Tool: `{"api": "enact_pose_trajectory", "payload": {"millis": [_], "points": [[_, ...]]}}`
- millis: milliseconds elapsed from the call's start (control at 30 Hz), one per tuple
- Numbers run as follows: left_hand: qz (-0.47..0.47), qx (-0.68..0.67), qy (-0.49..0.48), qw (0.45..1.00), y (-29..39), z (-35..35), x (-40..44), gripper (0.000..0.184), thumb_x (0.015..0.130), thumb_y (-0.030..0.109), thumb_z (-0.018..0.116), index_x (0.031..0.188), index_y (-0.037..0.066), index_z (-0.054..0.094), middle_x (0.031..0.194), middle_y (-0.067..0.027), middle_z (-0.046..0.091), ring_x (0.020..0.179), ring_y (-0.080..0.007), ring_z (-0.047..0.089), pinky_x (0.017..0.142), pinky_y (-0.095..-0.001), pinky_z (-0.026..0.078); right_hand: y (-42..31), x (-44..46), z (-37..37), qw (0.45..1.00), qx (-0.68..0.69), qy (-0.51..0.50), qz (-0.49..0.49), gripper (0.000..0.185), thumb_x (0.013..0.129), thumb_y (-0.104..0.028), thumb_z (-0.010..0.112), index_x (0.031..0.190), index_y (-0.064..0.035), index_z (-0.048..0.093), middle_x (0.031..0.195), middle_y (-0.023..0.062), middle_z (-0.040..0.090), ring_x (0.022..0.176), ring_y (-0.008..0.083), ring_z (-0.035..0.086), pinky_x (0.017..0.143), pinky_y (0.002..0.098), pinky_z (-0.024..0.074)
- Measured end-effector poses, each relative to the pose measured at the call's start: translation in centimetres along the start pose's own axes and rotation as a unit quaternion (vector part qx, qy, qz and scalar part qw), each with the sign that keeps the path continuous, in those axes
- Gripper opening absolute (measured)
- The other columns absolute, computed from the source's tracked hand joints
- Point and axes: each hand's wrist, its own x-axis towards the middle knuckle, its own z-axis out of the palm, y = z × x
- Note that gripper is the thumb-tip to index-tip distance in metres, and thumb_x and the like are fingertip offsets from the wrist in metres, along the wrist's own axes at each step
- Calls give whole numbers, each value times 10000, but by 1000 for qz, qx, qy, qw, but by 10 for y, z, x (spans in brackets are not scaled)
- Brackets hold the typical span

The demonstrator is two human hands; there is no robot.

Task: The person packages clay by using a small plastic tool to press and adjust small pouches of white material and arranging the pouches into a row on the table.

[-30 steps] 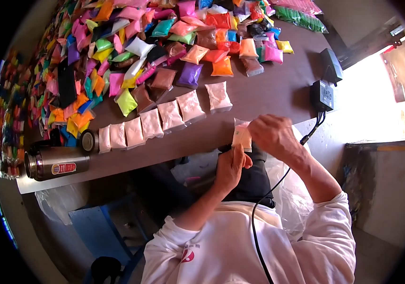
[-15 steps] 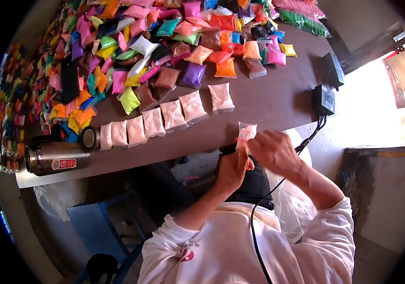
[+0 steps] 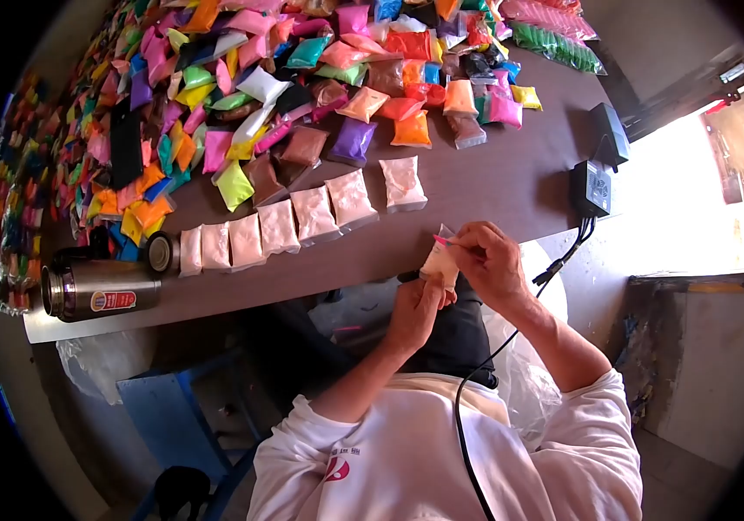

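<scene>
Just past the table's front edge, a small clear zip bag (image 3: 438, 262) with pale contents and a pink strip near its top is held between both hands. My left hand (image 3: 418, 306) grips its lower part, thumb against the front. The fingers of my right hand (image 3: 491, 262) pinch the bag's upper right edge at the pink strip. On the table beyond, a row of similar pale pink bags (image 3: 277, 227) runs to the left. One more pale pink bag (image 3: 403, 184) lies a little apart at the row's right end.
Colourful filled bags (image 3: 302, 87) are heaped across the back and left of the brown table (image 3: 511, 182). A steel flask (image 3: 102, 289) lies at the left beside its round lid (image 3: 162, 253). A black box with cables (image 3: 591, 187) sits at the right edge. A blue chair (image 3: 163, 408) stands below.
The bag has come lower and tilted, showing more of its pale contents. My left hand has moved down its body, while my right hand has shifted slightly up to the pink strip.
</scene>
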Motion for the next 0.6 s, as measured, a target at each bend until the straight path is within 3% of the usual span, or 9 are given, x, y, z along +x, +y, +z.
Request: {"api": "enact_pose_trajectory", "payload": {"millis": [233, 333, 400, 433, 533, 600], "points": [[-22, -41, -4, 999, 1, 4, 5, 435, 976, 347, 453, 682, 32, 513, 662, -11, 525, 667, -81, 475, 642, -239, 390, 4, -3, 0, 1000, 9, -3, -9, 64, 806, -2, 631, 852, 24, 595, 850, 123, 603, 687, 233, 635, 575, 289, 490], [16, -58, -14, 998, 1, 5, 7, 453, 985, 351, 428, 676, 31, 512, 652, -21, 519, 644, -84, 467, 633, -239, 390, 2, -4, -9, 997, -70, 3, -41, 107, 794, -13, 643, 884, 2, 588, 867, 125, 602, 689, 269, 630, 568, 308, 494], [1, -38, -9, 999, 2, 5, 8, 466, 989, 356, 416, 674, 25, 512, 640, -27, 520, 627, -89, 472, 619, -244, 394, -6, -7, -14, 978, -179, -30, -103, 176, 759, -33, 665, 907, -23, 571, 848, 113, 587, 706, 291, 614, 573, 333, 500], [-14, -18, -5, 1000, 4, 5, 8, 480, 993, 361, 404, 673, 19, 511, 628, -33, 522, 610, -94, 476, 606, -250, 398, -12, -6, -14, 978, -178, -30, -103, 176, 759, -33, 665, 907, -23, 571, 848, 113, 587, 706, 291, 614, 573, 333, 500], [18, 80, -3, 997, 12, 7, 5, 497, 993, 374, 396, 686, 5, 523, 601, -39, 529, 578, -104, 485, 573, -264, 403, -29, -3, -11, 933, -257, -106, -227, 193, 697, -1, 655, 841, -37, 531, 751, 84, 549, 657, 240, 600, 536, 336, 514], [3, 79, -1, 997, 9, 7, 6, 513, 993, 379, 391, 679, -2, 529, 587, -42, 535, 571, -110, 497, 565, -272, 406, -20, 0, -14, 926, -274, -108, -235, 200, 698, -22, 659, 854, -36, 535, 763, 83, 538, 680, 249, 589, 540, 345, 504]]}}
